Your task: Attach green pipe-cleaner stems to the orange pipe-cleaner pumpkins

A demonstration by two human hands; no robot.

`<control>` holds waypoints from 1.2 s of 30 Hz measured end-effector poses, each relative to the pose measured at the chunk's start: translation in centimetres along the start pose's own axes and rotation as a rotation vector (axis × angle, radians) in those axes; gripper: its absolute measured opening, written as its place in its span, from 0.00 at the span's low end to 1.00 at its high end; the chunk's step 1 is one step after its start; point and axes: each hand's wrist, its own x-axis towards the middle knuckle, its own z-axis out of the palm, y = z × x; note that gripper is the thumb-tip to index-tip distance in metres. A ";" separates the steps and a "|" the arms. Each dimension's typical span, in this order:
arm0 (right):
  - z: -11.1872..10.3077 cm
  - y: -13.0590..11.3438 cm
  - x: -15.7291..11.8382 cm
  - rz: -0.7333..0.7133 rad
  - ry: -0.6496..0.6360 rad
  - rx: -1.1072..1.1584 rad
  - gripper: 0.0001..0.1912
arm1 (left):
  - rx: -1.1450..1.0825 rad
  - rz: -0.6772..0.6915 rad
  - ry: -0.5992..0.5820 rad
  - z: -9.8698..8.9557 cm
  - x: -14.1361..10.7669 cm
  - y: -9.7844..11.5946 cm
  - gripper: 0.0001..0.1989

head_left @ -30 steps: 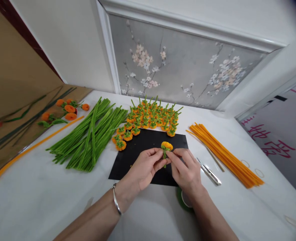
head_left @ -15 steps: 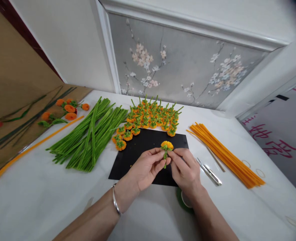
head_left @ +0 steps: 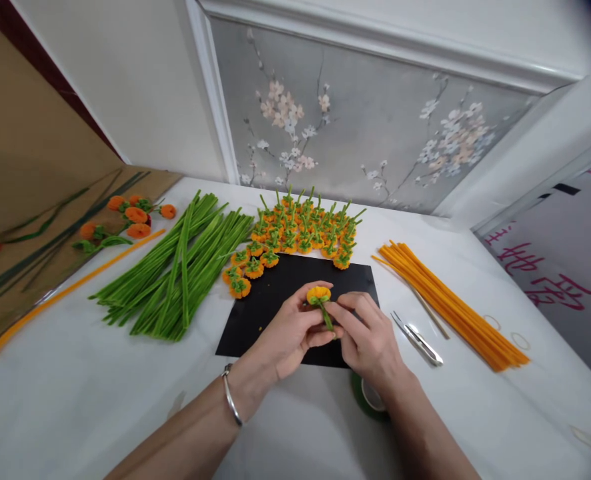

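Above a black mat (head_left: 255,327) I hold a small pipe-cleaner flower (head_left: 319,294) with an orange head and a green stem. My left hand (head_left: 290,333) has its fingers closed around the flower, just under the head. The fingertips of my right hand (head_left: 368,333) pinch at the green stem from the right side. The flower's head points up and its stem slants down to the right. Beyond the mat stand rows of similar orange flowers (head_left: 290,237), heads down with green stems upward.
Green pipe cleaners (head_left: 175,280) lie in a pile at left, orange ones (head_left: 455,307) in a bundle at right. Tweezers (head_left: 418,339) rest beside my right hand. A green tape roll (head_left: 360,399) is partly under my right wrist. Finished-looking orange flowers (head_left: 136,215) lie far left.
The flower has shifted slightly left and tilted, its stem now slanting to the right. My right fingers have moved from beside its head down along the stem.
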 end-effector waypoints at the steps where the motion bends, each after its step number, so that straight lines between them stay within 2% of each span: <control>1: -0.1 0.0 0.0 0.002 -0.024 0.005 0.17 | 0.048 -0.019 0.010 -0.1 0.1 0.0 0.21; 7: -0.4 0.1 -0.2 0.044 -0.111 0.091 0.13 | 0.240 -0.025 -0.008 -1.1 0.6 -0.4 0.21; 13: -0.5 0.5 -0.1 0.095 -0.099 0.214 0.10 | 0.318 -0.067 -0.073 -1.1 0.5 -0.3 0.09; 18: -0.7 0.8 -0.2 0.080 -0.121 0.195 0.11 | 0.392 -0.077 -0.098 -0.7 0.3 -0.4 0.02; 21: -0.6 0.4 -0.2 0.069 -0.090 0.158 0.11 | 0.409 -0.100 -0.116 -0.6 0.2 -0.5 0.03; 25: -0.7 0.0 -0.1 0.158 -0.064 0.188 0.09 | 0.408 -0.105 -0.164 -0.4 -0.2 -0.1 0.04; 27: -0.8 0.1 -0.1 0.221 -0.078 0.232 0.08 | 0.414 -0.024 -0.165 -0.5 -0.5 0.3 0.13; 29: -0.9 0.2 -0.2 0.264 -0.096 0.263 0.07 | 0.451 0.149 -0.139 -0.6 -0.5 0.7 0.22; 30: -0.9 0.4 -0.2 0.278 -0.108 0.272 0.07 | 0.482 0.243 -0.128 -0.6 -0.5 0.8 0.22; 32: -0.9 0.6 -0.3 0.291 -0.136 0.277 0.07 | 0.566 0.380 -0.122 -0.7 -0.2 0.8 0.15; 34: -0.9 0.7 -0.3 0.300 -0.170 0.267 0.07 | 0.662 0.453 -0.114 -0.8 0.0 0.5 0.07; 36: -0.9 0.7 -0.3 0.301 -0.210 0.228 0.07 | 0.764 0.509 -0.083 -0.9 0.2 0.2 0.05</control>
